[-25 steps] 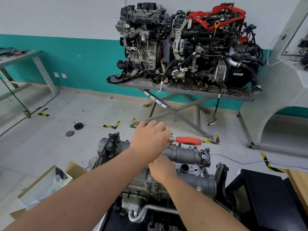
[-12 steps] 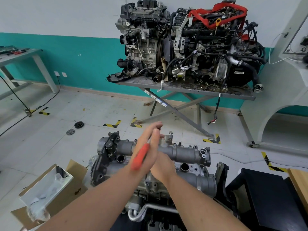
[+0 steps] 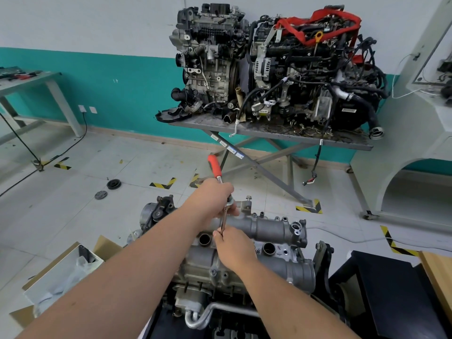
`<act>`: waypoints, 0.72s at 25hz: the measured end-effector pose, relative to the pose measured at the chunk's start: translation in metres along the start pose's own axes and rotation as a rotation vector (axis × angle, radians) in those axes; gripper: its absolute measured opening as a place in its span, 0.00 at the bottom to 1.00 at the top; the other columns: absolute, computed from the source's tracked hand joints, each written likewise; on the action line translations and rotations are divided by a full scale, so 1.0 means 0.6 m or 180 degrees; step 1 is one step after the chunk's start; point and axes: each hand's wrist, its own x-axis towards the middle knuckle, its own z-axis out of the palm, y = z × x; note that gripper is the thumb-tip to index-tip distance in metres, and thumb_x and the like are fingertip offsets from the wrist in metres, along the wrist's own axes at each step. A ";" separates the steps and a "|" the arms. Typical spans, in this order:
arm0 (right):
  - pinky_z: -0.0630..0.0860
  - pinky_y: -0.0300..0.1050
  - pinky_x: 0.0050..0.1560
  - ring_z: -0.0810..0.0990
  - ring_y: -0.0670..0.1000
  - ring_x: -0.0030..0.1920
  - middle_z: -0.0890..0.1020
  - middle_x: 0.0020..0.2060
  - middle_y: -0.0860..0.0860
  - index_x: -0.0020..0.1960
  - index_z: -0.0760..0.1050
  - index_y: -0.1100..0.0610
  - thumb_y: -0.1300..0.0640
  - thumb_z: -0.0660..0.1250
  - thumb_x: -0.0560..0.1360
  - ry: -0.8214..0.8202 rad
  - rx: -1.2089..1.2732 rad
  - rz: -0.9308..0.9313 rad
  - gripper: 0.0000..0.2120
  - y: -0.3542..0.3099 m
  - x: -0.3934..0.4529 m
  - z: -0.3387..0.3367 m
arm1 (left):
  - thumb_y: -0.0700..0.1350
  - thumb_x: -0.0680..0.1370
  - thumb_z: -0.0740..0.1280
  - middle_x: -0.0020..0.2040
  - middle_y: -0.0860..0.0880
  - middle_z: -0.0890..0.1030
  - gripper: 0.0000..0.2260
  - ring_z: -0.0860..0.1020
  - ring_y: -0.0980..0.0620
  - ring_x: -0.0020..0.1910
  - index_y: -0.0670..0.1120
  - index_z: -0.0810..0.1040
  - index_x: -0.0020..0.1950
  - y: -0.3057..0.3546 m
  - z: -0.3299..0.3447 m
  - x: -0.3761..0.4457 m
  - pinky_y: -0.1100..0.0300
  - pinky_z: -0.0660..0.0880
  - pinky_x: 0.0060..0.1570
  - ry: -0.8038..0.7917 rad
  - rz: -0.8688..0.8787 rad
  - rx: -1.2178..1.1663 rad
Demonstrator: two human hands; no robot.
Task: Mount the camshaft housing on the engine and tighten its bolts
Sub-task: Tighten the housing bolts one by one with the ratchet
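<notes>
While the left hand [image 3: 215,195] clasps the red-handled ratchet [image 3: 219,182], the right hand [image 3: 233,244] pinches its steel extension [image 3: 223,222].

Both hands' grips [image 3: 215,195] [image 3: 232,243] curled, forearms outstretched

White upper wall [image 3: 97,20] over teal lower band [image 3: 127,94], tan baseboard. Pale tiled floor [image 3: 73,192] with yellow-black hazard tape corners [image 3: 162,184]. Grey scissor-leg metal table [image 3: 269,133] against wall, loaded with two spare engines [image 3: 281,64], red strap on the right one. Grey workbench [image 3: 31,81] far left with tools on top. Double wall socket [image 3: 87,109], black cable running down. Open cardboard box [image 3: 61,272] lower left. Two black round parts [image 3: 113,184] lying on floor.
</notes>
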 end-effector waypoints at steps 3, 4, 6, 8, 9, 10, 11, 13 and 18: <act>0.68 0.46 0.42 0.79 0.55 0.45 0.83 0.45 0.51 0.44 0.72 0.50 0.44 0.53 0.83 -0.0034 0.0000 -0.0037 0.15 -0.001 -0.004 -0.002 | 0.40 0.79 0.60 0.37 0.47 0.84 0.07 0.80 0.53 0.31 0.41 0.76 0.45 0.028 0.002 -0.005 0.59 0.73 0.34 -0.0167 0.0394 0.2016; 0.67 0.46 0.42 0.78 0.55 0.45 0.82 0.44 0.51 0.43 0.70 0.49 0.44 0.53 0.83 -0.0026 -0.0014 -0.0058 0.15 -0.003 -0.006 -0.003 | 0.42 0.80 0.60 0.40 0.47 0.83 0.07 0.79 0.51 0.34 0.42 0.77 0.48 0.034 0.006 -0.006 0.58 0.74 0.36 -0.0099 0.0607 0.2850; 0.67 0.46 0.41 0.77 0.55 0.43 0.79 0.40 0.50 0.39 0.65 0.51 0.47 0.54 0.83 -0.0008 -0.0030 -0.0060 0.16 -0.006 -0.008 -0.006 | 0.47 0.82 0.60 0.43 0.49 0.79 0.06 0.76 0.49 0.38 0.47 0.75 0.51 0.033 0.017 -0.010 0.54 0.73 0.44 0.0222 0.1116 0.4110; 0.65 0.45 0.36 0.73 0.51 0.35 0.73 0.33 0.47 0.34 0.62 0.51 0.53 0.54 0.82 -0.0042 -0.0013 0.0014 0.17 -0.005 -0.006 -0.005 | 0.51 0.81 0.63 0.43 0.51 0.77 0.06 0.75 0.48 0.41 0.52 0.74 0.47 0.006 0.025 -0.014 0.51 0.68 0.50 0.0727 0.2016 0.4618; 0.63 0.45 0.32 0.71 0.50 0.32 0.72 0.32 0.48 0.33 0.62 0.51 0.56 0.54 0.81 -0.0089 -0.0120 -0.0006 0.17 -0.003 -0.005 -0.006 | 0.51 0.79 0.67 0.40 0.51 0.77 0.07 0.76 0.48 0.40 0.52 0.76 0.42 -0.013 0.024 -0.016 0.51 0.68 0.49 0.1100 0.2674 0.4642; 0.62 0.44 0.30 0.70 0.50 0.32 0.72 0.32 0.49 0.34 0.63 0.53 0.60 0.54 0.80 -0.0153 -0.0333 -0.0066 0.15 -0.004 -0.007 -0.010 | 0.50 0.75 0.71 0.36 0.51 0.76 0.09 0.76 0.48 0.37 0.50 0.77 0.36 -0.035 0.020 -0.016 0.51 0.68 0.46 0.1510 0.3380 0.4513; 0.63 0.44 0.30 0.73 0.52 0.34 0.75 0.34 0.52 0.35 0.66 0.56 0.63 0.54 0.79 -0.0152 -0.0595 -0.0196 0.13 -0.009 -0.006 -0.011 | 0.49 0.73 0.72 0.33 0.51 0.75 0.12 0.76 0.48 0.35 0.49 0.76 0.31 -0.054 0.016 -0.013 0.51 0.67 0.45 0.1880 0.3996 0.4151; 0.67 0.47 0.35 0.80 0.58 0.44 0.80 0.41 0.56 0.41 0.70 0.58 0.66 0.54 0.78 -0.0131 -0.0771 -0.0367 0.10 -0.021 -0.009 -0.018 | 0.57 0.76 0.66 0.36 0.51 0.77 0.19 0.77 0.47 0.38 0.48 0.76 0.29 -0.079 0.013 -0.002 0.51 0.63 0.46 0.2151 0.4232 0.3509; 0.72 0.34 0.38 0.74 0.38 0.36 0.71 0.37 0.38 0.44 0.70 0.45 0.60 0.60 0.83 0.1062 -0.0277 0.0235 0.13 -0.026 -0.007 -0.009 | 0.62 0.77 0.61 0.49 0.55 0.78 0.20 0.74 0.54 0.51 0.48 0.80 0.42 -0.110 0.023 -0.005 0.54 0.70 0.53 0.1168 0.3382 0.1441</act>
